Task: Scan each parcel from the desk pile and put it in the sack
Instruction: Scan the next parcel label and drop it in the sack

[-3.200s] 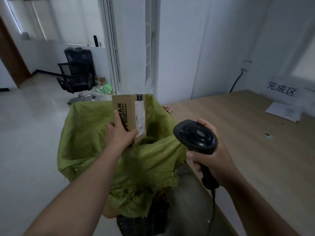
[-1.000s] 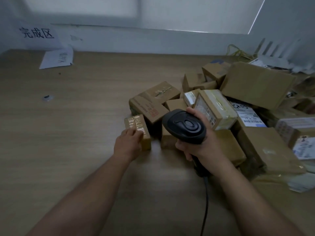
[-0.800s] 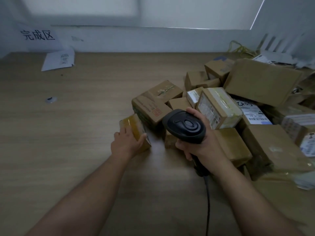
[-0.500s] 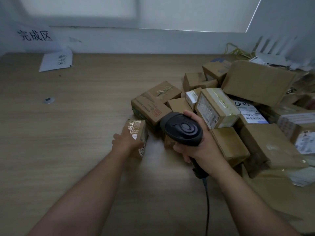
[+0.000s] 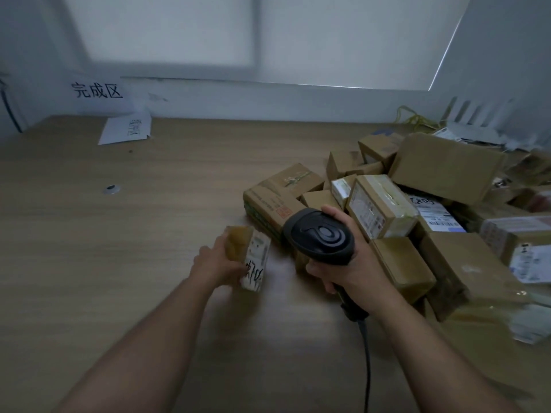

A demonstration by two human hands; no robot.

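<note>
At frame centre, just left of the pile (image 5: 417, 222), the left hand (image 5: 216, 265) gripped a small parcel (image 5: 253, 257) by its sides. It looked light, stiff and tape-slick. The right hand (image 5: 354, 269) clutched the scanner (image 5: 320, 234).

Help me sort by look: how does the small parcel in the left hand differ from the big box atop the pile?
Size: the small parcel fits in the left hand; the big box is the largest in the pile.
Label: the small parcel shows a white label with black handwriting; the big box's visible faces are plain.
Place: the small parcel is held clear of the pile; the big box lies tilted on it.
Both are brown.
</note>
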